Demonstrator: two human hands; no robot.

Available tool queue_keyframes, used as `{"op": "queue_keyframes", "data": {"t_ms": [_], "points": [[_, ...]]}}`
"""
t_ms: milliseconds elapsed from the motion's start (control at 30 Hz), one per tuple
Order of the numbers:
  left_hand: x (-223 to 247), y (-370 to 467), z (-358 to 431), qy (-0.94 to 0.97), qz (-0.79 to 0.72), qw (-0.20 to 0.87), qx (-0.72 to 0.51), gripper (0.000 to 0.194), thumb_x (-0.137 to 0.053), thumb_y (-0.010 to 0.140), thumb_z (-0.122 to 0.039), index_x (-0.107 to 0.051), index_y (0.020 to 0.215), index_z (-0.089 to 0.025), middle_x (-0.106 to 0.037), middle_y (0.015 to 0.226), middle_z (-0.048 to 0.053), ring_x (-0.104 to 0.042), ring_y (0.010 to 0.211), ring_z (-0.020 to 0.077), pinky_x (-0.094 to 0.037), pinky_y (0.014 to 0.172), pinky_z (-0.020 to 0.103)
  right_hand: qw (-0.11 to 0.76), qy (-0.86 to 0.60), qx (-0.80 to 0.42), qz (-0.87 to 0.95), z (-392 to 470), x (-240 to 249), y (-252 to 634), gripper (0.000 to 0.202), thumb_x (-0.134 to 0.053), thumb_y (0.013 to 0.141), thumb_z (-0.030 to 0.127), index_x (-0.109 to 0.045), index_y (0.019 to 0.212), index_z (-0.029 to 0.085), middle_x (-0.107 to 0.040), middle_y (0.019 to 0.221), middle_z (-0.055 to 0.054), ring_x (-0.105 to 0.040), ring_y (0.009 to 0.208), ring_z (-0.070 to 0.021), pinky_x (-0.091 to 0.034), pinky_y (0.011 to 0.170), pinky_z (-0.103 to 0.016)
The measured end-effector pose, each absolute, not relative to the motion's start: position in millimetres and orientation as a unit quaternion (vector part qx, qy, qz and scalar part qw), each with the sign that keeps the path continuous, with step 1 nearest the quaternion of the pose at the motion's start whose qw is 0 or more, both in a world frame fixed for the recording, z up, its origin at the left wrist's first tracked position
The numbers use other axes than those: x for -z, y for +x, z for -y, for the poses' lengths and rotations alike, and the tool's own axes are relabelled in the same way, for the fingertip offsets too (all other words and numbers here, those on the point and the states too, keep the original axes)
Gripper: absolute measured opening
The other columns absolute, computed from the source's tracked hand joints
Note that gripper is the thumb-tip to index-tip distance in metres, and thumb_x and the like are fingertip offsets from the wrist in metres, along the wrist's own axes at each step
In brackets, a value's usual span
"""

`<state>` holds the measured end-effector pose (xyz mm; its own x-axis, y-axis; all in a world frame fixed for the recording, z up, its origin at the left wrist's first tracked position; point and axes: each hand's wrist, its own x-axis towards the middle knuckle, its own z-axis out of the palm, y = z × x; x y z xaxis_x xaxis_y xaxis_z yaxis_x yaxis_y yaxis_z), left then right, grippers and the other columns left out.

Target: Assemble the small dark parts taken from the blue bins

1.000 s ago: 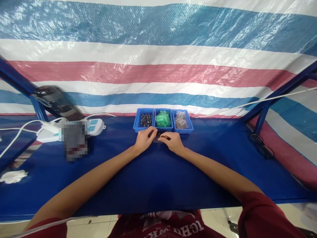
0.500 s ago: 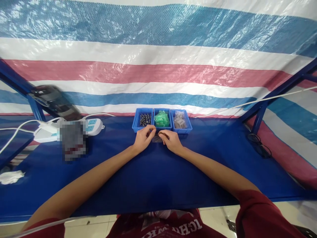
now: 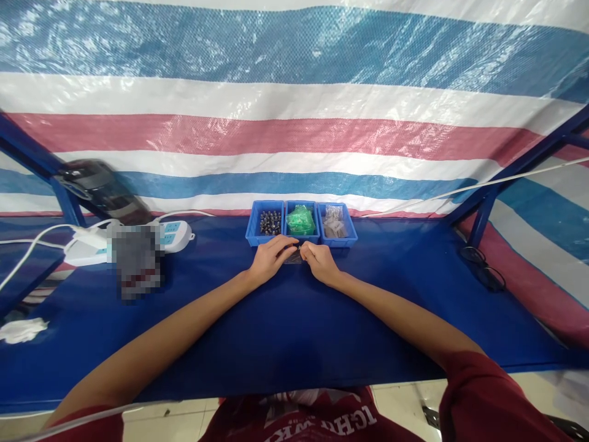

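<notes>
My left hand (image 3: pixel 272 259) and my right hand (image 3: pixel 321 263) meet just in front of three small blue bins. The left fingers reach toward the right hand, thumb and fingertips drawn together. On the right, the fingers are curled into a pinch. Whatever sits between the fingertips is too small to make out. Beneath them a small clear plastic bag (image 3: pixel 293 256) lies on the blue table. Dark metallic small parts (image 3: pixel 270 223) fill the left bin (image 3: pixel 250 236), green packaged pieces (image 3: pixel 300 220) the middle bin (image 3: pixel 302 239), and clear plastic bags (image 3: pixel 334 222) the right bin (image 3: pixel 352 236).
A white power strip (image 3: pixel 181 236) with cables lies at the left, behind a blurred-out dark object (image 3: pixel 137 261). A dark bottle (image 3: pixel 103 190) leans by the blue frame. Glasses (image 3: pixel 483 269) rest at the right edge, crumpled white tissue (image 3: pixel 22 330) at the left. Striped sheeting (image 3: pixel 294 135) hangs behind.
My left fingers have stretched further right, over to the right fingertips. The right fingers have curled in more tightly. The bins have stayed put.
</notes>
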<state>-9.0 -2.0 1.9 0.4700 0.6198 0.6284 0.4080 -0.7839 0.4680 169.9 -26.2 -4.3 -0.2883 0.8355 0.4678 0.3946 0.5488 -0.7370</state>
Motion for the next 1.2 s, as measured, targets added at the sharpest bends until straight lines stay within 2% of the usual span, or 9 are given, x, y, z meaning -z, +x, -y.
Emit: {"op": "queue_keyframes", "data": {"t_ms": [167, 500, 667, 767, 967, 1200], "points": [[0.7, -7.5, -0.5, 0.849, -0.271, 0.133, -0.433, 0.019, -0.053, 0.089, -0.026, -0.062, 0.103, -0.018, -0.066, 0.094, 0.007, -0.062, 0.087, 0.0152, -0.05, 0.078, 0.027, 0.438, -0.41, -0.244, 0.762, 26.2, 3.6, 171.6, 0.045, -0.026, 0.097, 0.04, -0.044, 0.062, 0.018, -0.048, 0.058, 0.001, -0.044, 0.054, -0.0101, -0.032, 0.06, -0.023], [0.8, -8.4, 0.9, 0.867, -0.254, 0.133, -0.408, 0.015, -0.053, 0.089, -0.027, -0.06, 0.098, -0.017, -0.063, 0.091, 0.006, -0.06, 0.085, 0.0142, -0.049, 0.075, 0.026, 0.434, -0.409, -0.269, 0.756, 26.6, 4.9, 169.8, 0.046, -0.027, 0.096, 0.04, -0.043, 0.059, 0.017, -0.04, 0.055, 0.003, -0.039, 0.051, -0.009, -0.03, 0.056, -0.023], [1.9, -10.6, 2.2, 0.865, -0.286, 0.138, -0.388, 0.016, -0.051, 0.09, -0.031, -0.058, 0.095, -0.017, -0.063, 0.09, 0.005, -0.06, 0.082, 0.0134, -0.048, 0.071, 0.023, 0.444, -0.412, -0.281, 0.744, 28.0, 1.3, 169.3, 0.045, -0.029, 0.096, 0.038, -0.043, 0.059, 0.017, -0.043, 0.056, 0.002, -0.041, 0.052, -0.0089, -0.031, 0.057, -0.023], [0.6, -11.3, 3.2, 0.848, -0.326, 0.147, -0.391, 0.017, -0.05, 0.09, -0.032, -0.057, 0.095, -0.017, -0.063, 0.087, 0.004, -0.06, 0.076, 0.0118, -0.047, 0.067, 0.022, 0.461, -0.424, -0.27, 0.731, 29.4, 0.0, 168.7, 0.04, -0.032, 0.096, 0.036, -0.049, 0.065, 0.016, -0.044, 0.057, 0.003, -0.043, 0.052, -0.0092, -0.032, 0.057, -0.022], [-4.6, -10.3, 3.6, 0.823, -0.36, 0.155, -0.412, 0.021, -0.048, 0.091, -0.034, -0.059, 0.093, -0.016, -0.062, 0.084, 0.003, -0.056, 0.063, 0.0092, -0.044, 0.059, 0.021, 0.479, -0.428, -0.266, 0.719, 30.4, 0.9, 167.4, 0.024, -0.043, 0.091, 0.035, -0.057, 0.094, 0.016, -0.05, 0.064, 0.001, -0.044, 0.054, -0.0112, -0.034, 0.055, -0.023], [-4.5, -9.8, 2.7, 0.823, -0.355, 0.152, -0.417, 0.023, -0.047, 0.091, -0.035, -0.06, 0.091, -0.016, -0.063, 0.081, 0.002, -0.057, 0.063, 0.0097, -0.044, 0.059, 0.021, 0.471, -0.423, -0.28, 0.721, 30.1, 1.3, 166.7, 0.023, -0.048, 0.088, 0.036, -0.057, 0.097, 0.017, -0.048, 0.06, 0.003, -0.044, 0.053, -0.0114, -0.036, 0.054, -0.023]]}}
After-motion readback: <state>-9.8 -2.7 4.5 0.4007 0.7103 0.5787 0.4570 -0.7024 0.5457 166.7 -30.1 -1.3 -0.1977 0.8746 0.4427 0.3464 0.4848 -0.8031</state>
